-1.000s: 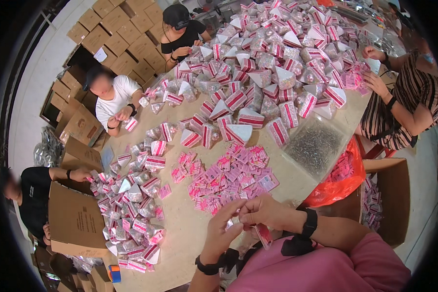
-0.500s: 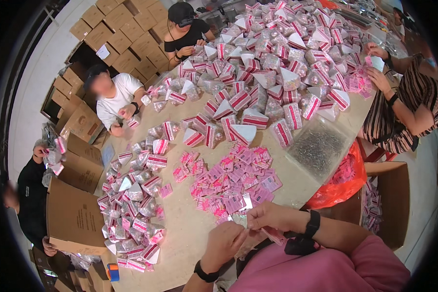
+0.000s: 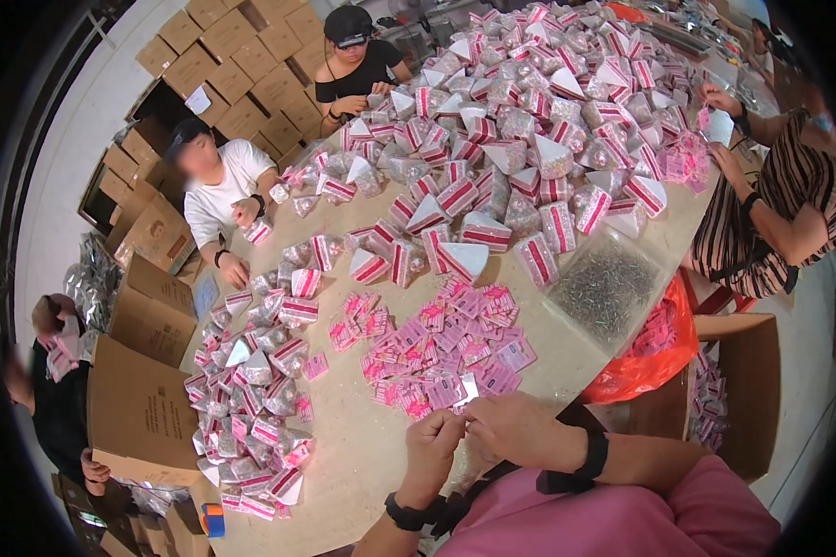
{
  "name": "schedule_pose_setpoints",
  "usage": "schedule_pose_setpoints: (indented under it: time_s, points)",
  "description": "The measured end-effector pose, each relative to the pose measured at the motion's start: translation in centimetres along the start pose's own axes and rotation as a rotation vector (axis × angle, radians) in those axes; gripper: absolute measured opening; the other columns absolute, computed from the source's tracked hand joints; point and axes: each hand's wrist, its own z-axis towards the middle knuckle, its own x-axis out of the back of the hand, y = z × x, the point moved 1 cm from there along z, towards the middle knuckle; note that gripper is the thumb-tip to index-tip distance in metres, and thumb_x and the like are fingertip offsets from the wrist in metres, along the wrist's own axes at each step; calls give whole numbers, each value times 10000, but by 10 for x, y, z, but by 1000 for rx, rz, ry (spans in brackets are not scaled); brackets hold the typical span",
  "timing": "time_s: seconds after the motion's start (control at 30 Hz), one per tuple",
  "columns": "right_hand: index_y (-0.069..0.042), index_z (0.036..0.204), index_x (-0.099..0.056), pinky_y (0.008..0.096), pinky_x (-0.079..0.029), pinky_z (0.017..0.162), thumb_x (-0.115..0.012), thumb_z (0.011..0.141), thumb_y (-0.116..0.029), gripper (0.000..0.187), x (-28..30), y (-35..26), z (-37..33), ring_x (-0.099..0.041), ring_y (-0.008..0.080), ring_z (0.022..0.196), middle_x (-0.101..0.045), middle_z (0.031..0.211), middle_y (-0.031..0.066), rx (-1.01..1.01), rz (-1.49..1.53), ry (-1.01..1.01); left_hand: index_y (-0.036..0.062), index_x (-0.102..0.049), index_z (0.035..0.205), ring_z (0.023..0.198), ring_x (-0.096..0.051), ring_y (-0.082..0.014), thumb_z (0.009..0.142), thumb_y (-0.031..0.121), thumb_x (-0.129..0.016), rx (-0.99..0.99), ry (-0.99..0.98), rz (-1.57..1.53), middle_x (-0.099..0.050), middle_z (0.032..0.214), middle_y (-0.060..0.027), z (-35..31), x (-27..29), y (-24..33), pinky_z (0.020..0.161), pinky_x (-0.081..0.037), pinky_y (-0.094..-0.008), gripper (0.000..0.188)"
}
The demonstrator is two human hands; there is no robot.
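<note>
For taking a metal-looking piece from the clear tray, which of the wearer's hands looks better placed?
Right, probably. The clear tray lies farther in and to the right of the right hand, with the left hand farther off. Both hands meet, so the right may need freeing first.

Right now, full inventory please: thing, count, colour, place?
table: one, beige, centre
bagged packs: too many to count, clear with pink and white, far and left heaps
cards: many, pink, heaped beyond the hands
tray: one, clear, table's right edge
metal bits: uncountable, grey, in tray
bag: one, red, right of table
boxes: many, brown, left, back, right
small object: one, blue and orange, lower left
other people: at least four; black, white, striped tops; around table
shirt: one, pink, lower right
left hand: one, bare, lower centre
right hand: one, bare, beside left
</note>
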Motion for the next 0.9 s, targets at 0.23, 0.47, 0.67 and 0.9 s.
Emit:
schedule_pose_setpoints:
  time_s: [0.23,0.47,0.67,0.9]
  points:
    - [-21,850,-558,424,-484,617,-549,846,-155,134,-4,25,-8,-628,328,718,-618,765,157,98,-76,111,62,-576,712,521,-392,-28,879,137,-585,119,-218,3,-478,598,54,23,2,8,469,-292,-189,184]
    - [-9,940,-614,388,-479,658,-559,866,-173,188,14,52,-28,-625,312,739,-640,817,168,-252,351,115,-8,-592,844,597,-488,-71,834,201,-633,-89,-63,362,-548,682,0,113,4,47,542,-402,-233,214]
    - [19,973,-617,341,-475,670,-576,860,-166,220,25,63,-39,-623,238,713,-634,789,170,-418,473,38,-139,-508,1137,949,-611,-339,766,399,-667,-29,191,488,-606,1033,-281,234,-17,11,805,-474,-384,673]
    - [49,926,-605,272,-494,595,-596,864,-111,172,37,76,-50,-611,124,650,-637,741,93,-553,594,51,-167,-503,1130,1004,-604,-388,721,510,-671,29,203,394,-591,1095,-317,289,-41,-20,860,-454,-400,809]
